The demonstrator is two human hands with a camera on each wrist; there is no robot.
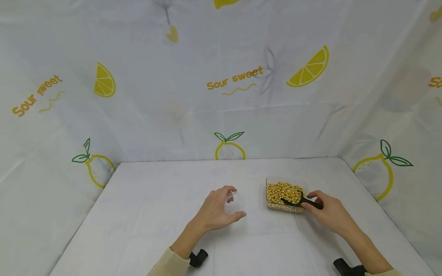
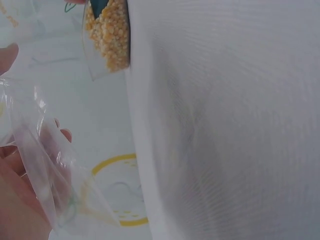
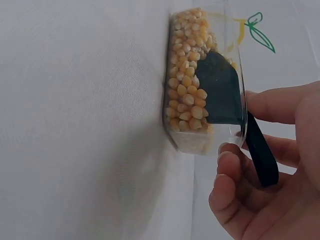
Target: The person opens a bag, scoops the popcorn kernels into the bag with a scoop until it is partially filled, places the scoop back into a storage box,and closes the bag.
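A clear plastic container (image 1: pixel 284 209) of yellow corn kernels (image 1: pixel 281 191) stands right of the table's middle. My right hand (image 1: pixel 327 212) pinches the handle of a black scoop (image 3: pixel 261 155) at the container's right side. The scoop's blade sits down among the kernels, partly buried. In the left wrist view, a thin clear plastic bag (image 2: pixel 47 167) lies in my left hand (image 1: pixel 218 211), its fingers curled round it and the thumb spread apart. From the head the bag barely shows, left of the container and close above the table.
A white cloth covers the table (image 1: pixel 152 199). Behind and at both sides hang white curtains (image 1: pixel 145 126) printed with lemons and lettering. Black wrist mounts (image 1: pixel 198 258) show at both forearms.
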